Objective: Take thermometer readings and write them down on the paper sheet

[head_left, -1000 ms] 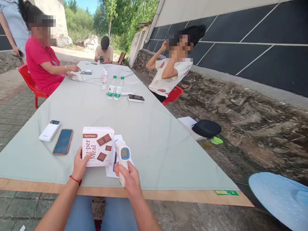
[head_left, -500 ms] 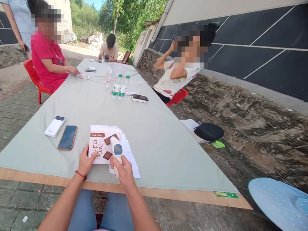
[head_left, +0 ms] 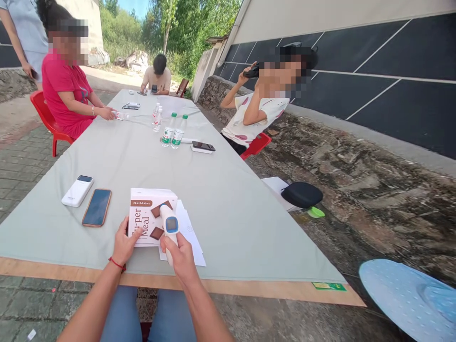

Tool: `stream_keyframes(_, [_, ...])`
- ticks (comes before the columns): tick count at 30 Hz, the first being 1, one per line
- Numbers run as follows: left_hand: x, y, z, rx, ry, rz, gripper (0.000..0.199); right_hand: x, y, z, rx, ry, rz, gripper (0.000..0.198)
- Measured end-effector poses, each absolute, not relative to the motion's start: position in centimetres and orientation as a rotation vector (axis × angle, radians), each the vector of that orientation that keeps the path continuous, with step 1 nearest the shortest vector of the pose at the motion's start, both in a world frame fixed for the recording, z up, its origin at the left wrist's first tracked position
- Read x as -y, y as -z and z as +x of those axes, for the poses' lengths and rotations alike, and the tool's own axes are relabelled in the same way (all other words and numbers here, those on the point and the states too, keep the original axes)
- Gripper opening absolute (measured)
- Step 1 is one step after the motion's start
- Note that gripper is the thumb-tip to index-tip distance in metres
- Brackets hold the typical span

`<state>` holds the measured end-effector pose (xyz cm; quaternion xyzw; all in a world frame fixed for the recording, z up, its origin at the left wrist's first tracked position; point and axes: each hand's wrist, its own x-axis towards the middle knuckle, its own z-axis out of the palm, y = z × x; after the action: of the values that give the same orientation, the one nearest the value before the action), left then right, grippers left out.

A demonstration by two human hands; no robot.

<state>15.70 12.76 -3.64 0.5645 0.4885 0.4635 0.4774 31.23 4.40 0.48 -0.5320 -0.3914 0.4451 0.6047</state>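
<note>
My left hand [head_left: 125,242] is closed on the lower left side of a white and brown meal box [head_left: 144,216], its thumb across the printed front. In my right hand [head_left: 181,256] is a white infrared thermometer [head_left: 171,228] with a blue-rimmed screen; my fingers wrap its handle. The thermometer's head lies over the right part of the box front; whether it touches cannot be told. White paper sheets [head_left: 192,244] lie on the table just right of the box, partly covered by it and my right hand.
On the grey-covered table [head_left: 242,228] lie a phone [head_left: 97,207] and a white power bank [head_left: 77,191] to the left. Farther off stand green-capped bottles [head_left: 177,131] and another phone [head_left: 203,146]. People sit along both sides and at the far end. A blue hat-like object [head_left: 409,294] is at lower right.
The view has shifted slightly, moving the scene a little left. Both hands keep their holds on the box and the thermometer. The person at right has a dark object raised near the head.
</note>
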Motion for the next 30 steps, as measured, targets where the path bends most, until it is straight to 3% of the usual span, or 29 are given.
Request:
stream_keyframes(13, [-12.7, 2.8, 15.8, -1.171, -1.137, 1.327, 0.062, -4.4, -1.0, 31.3, 0.915, -1.05, -1.263, 0.031])
stream_keyframes(30, [-12.6, 1.8, 16.0, -1.152, -1.131, 1.358, 0.06, -0.4, -8.9, 31.5, 0.881, -0.971, -1.018, 0.037])
